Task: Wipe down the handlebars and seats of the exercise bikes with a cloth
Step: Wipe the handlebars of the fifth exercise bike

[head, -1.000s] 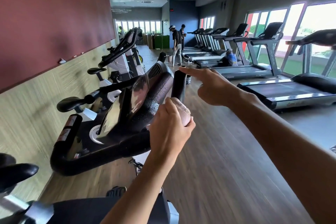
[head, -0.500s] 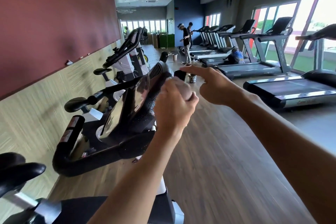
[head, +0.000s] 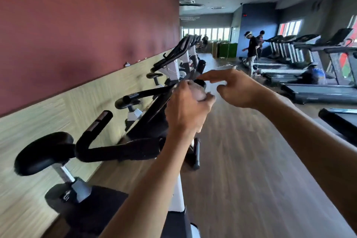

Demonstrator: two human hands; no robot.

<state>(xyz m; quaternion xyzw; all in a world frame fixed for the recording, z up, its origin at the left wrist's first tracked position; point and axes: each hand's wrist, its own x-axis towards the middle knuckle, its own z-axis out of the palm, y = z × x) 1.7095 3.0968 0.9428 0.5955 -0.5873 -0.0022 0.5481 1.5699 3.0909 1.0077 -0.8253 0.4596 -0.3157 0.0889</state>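
My left hand grips a balled pale cloth against the upper right end of the black handlebar of the nearest exercise bike. My right hand hovers just right of it, forefinger stretched onto the black grip tip, the other fingers loosely curled and holding nothing. The bike's console is tilted and partly hidden behind my left hand. A black seat sits at lower left on a metal post.
More exercise bikes line the red and wood wall on the left. Treadmills run along the right by the windows. Two people stand far back in the wooden-floored aisle.
My left hand has slid the cloth up the right handlebar toward its tip. The view has swung left and up, and my right forefinger now sits on the tip.
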